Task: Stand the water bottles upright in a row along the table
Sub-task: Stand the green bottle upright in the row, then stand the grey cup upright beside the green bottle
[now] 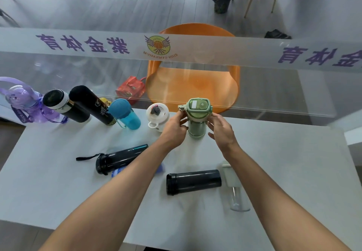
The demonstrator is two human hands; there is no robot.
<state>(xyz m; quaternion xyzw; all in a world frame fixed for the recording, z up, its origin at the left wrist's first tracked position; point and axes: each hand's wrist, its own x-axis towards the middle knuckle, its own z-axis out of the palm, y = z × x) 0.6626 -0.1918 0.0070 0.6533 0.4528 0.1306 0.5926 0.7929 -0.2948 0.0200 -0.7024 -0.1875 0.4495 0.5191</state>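
A green bottle (pixel 197 117) stands upright at the far side of the white table (pixel 58 182). My left hand (pixel 174 129) grips its left side near the lid. My right hand (pixel 221 129) is spread just right of it, fingers apart and barely off the bottle. Left of it stand a white bottle (pixel 157 116), a blue bottle (pixel 125 114), a tall black bottle (pixel 92 104), a black-and-white flask (pixel 62 105) and a purple bottle (pixel 25 102). A black bottle with a strap (pixel 119 157), a dark bottle (pixel 193 181) and a clear bottle (pixel 235 188) lie on their sides.
A glass partition with a printed band (pixel 195 47) rises right behind the row. Behind it are an orange chair (pixel 194 86) and a red bag (pixel 131 89). A blue item (pixel 117 172) lies partly under my left forearm. Bare tabletop extends right of the green bottle.
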